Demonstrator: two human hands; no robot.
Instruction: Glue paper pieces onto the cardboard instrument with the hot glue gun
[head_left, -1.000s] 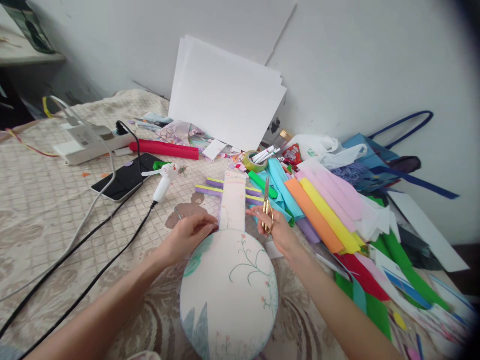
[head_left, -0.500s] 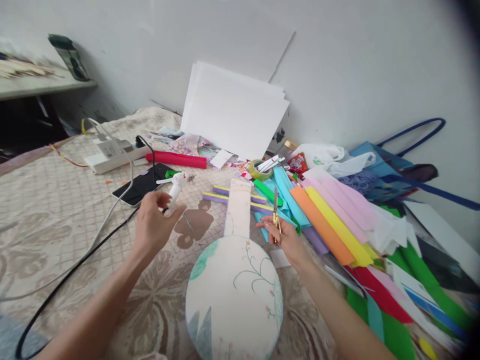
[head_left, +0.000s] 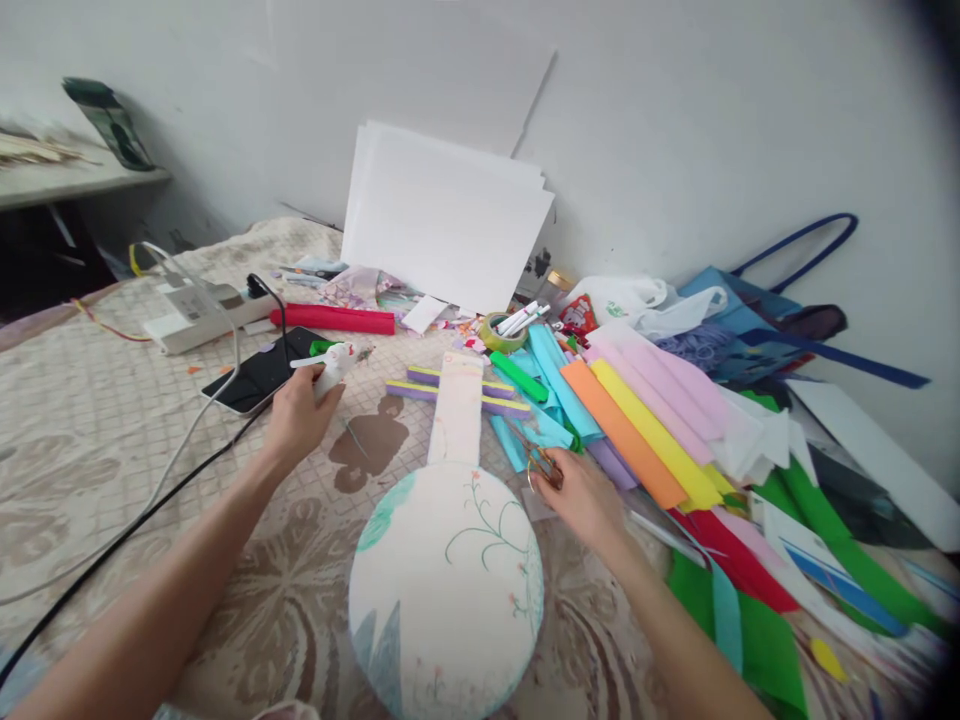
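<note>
A round white paper fan (head_left: 446, 580) painted with green vines lies in front of me, its pale handle (head_left: 454, 408) pointing away across purple-and-yellow foam strips (head_left: 420, 378). My left hand (head_left: 298, 412) is wrapped around the white glue gun (head_left: 330, 366) on the patterned cloth. My right hand (head_left: 585, 497) rests low beside the fan and holds gold scissors (head_left: 538, 464), laid flat on the blue paper.
Coloured paper and foam sheets (head_left: 645, 420) fan out to the right. White sheets (head_left: 442, 215) lean on the wall. A phone (head_left: 259, 372), a power strip (head_left: 191, 305), black and white cables (head_left: 150, 490), a red roll (head_left: 337, 319) and a tape roll (head_left: 501, 333) lie around.
My left hand left the fan's neck, reached left and closed on the glue gun. My right hand lowered the scissors from upright to flat on the paper.
</note>
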